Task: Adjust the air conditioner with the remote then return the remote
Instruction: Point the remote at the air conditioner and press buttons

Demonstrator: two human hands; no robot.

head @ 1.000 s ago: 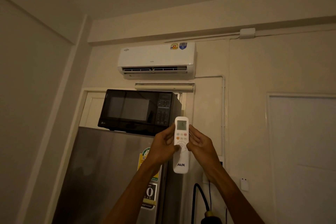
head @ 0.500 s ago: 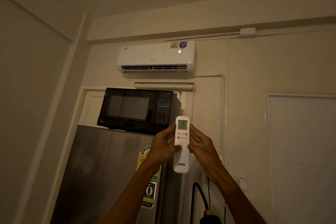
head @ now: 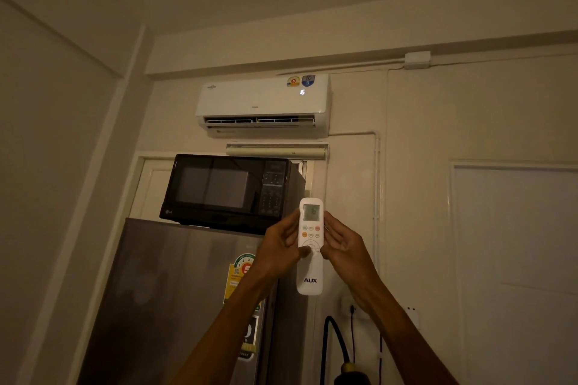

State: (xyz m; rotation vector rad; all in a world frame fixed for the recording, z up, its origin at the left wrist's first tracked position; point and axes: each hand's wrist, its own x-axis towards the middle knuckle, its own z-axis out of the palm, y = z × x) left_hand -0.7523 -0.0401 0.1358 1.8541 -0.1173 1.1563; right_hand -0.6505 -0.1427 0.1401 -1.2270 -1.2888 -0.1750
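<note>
I see both hands raised in front of me with the remote (head: 310,247) upright between them, its lit screen at the top and "AUX" near the bottom. My left hand (head: 280,251) is curled around its left edge, thumb resting on the round button pad. My right hand (head: 341,248) cups the right edge, fingers fairly straight. Above, the air conditioner (head: 264,103) on the wall shows a lit digit display. A microwave (head: 231,192) sits on the fridge (head: 175,300) below it.
</note>
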